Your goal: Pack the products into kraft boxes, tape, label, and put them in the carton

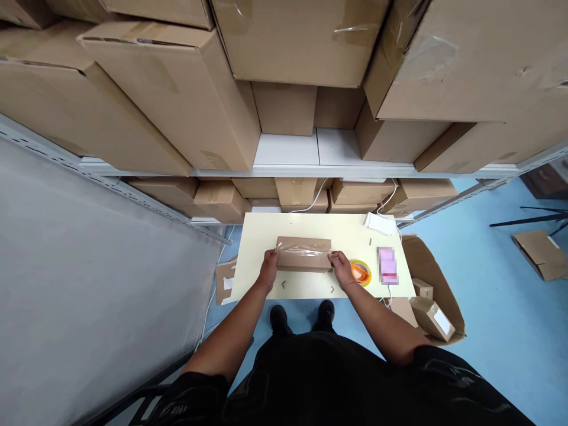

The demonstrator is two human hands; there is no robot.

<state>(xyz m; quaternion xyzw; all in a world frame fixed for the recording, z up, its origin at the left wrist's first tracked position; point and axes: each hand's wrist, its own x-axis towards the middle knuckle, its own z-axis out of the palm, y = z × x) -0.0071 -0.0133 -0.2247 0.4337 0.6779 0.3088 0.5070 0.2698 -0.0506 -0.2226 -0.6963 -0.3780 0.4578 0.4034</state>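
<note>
1. Cardboard box (304,262): long and closed, set lengthwise from left to right near the middle of the pale tabletop (254,254); shiny clear tape (306,251) runs along its upper face; full contact of its underside with the surface cannot be confirmed
2. Left hand (268,268): grip drawn in narrow on the left end of the box, fingers partly hidden
3. Right hand (339,267): grip likewise narrow, fingers bent in on the right end of the box, exact finger placement unclear
4. Roll of tape (364,273): orange and yellow, lying just beside the right hand
5. Pink item (387,266): blurred out, nature not determinable, located right of the roll of tape
6. White item (380,223): flat, at the far right corner of the tabletop
7. Small brown scraps (284,284): scattered on the tabletop, two of them nearer the person than the box
8. Open carton (423,254): on the floor (501,307) right of the tabletop, smaller boxes (432,318) inside
9. Shelf (288,151): beyond the tabletop, loaded with large cartons (306,41)
</note>
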